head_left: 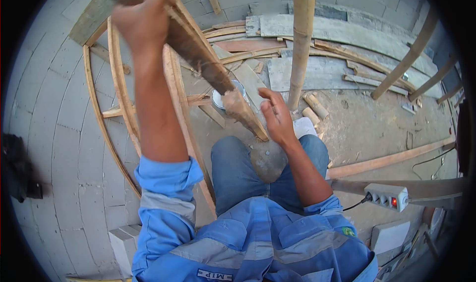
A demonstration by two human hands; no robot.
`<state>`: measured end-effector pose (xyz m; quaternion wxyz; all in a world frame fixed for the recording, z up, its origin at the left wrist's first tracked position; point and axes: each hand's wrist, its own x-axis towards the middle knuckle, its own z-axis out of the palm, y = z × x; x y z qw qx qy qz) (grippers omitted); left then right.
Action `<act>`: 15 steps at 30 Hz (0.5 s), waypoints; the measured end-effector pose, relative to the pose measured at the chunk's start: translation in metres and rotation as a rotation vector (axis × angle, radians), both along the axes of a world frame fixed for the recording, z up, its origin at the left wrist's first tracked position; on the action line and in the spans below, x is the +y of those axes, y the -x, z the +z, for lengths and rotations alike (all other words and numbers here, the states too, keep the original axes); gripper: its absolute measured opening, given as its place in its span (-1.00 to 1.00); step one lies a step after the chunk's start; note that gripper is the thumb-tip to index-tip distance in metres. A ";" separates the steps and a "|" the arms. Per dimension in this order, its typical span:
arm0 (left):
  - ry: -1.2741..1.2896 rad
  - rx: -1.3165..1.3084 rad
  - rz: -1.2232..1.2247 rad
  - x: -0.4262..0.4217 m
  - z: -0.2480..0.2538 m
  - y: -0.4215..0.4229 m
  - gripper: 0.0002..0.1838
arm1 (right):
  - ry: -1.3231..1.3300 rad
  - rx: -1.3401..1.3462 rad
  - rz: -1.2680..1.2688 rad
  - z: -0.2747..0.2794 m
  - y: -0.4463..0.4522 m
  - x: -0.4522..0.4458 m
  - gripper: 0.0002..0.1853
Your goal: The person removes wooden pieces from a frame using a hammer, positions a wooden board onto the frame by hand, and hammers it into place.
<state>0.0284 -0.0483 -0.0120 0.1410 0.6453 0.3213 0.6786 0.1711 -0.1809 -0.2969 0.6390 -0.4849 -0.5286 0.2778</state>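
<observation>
My left hand [144, 19] is raised at the upper left, its fingers wrapped round a rough wooden beam [198, 49]. From there the beam slants down to the right, its splintered lower end [245, 114] in front of my knees. Close by that end, on its right side, is my right hand [278, 117], fingers apart and partly curled, with nothing in it. A small gap shows between this hand and the wood. Behind the beam, partly hidden, stands a white bucket [218, 99].
Wooden frame pieces [124, 79] lean against the block wall [64, 148] at left. A bamboo pole [301, 39] rises ahead. Planks [342, 31] lie at the back, and short bamboo pieces [316, 106] on the floor. A power strip [386, 197] sits at right on a beam.
</observation>
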 end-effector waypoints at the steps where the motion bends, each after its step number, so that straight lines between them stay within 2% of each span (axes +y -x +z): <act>1: 0.021 -0.016 0.041 0.000 0.005 -0.015 -0.83 | -0.094 -0.108 0.002 0.038 0.006 -0.006 -0.19; 2: -0.013 -0.006 0.038 0.013 0.006 -0.019 -0.83 | -0.194 -0.215 0.001 0.061 0.012 -0.006 -0.16; 6: -0.069 0.025 0.015 0.036 0.009 -0.029 -0.83 | 0.009 -0.143 -0.201 0.078 0.042 0.017 -0.09; 9: -0.095 -0.041 0.063 0.042 0.010 -0.040 -0.83 | -0.080 -0.047 -0.273 0.075 0.049 0.042 -0.22; 12: -0.034 -0.033 0.101 0.054 0.010 -0.048 -0.83 | 0.081 0.081 -0.131 0.076 0.044 0.050 -0.39; 15: 0.036 0.026 0.117 0.062 0.012 -0.057 -0.82 | 0.008 0.013 -0.187 0.073 0.041 0.048 -0.52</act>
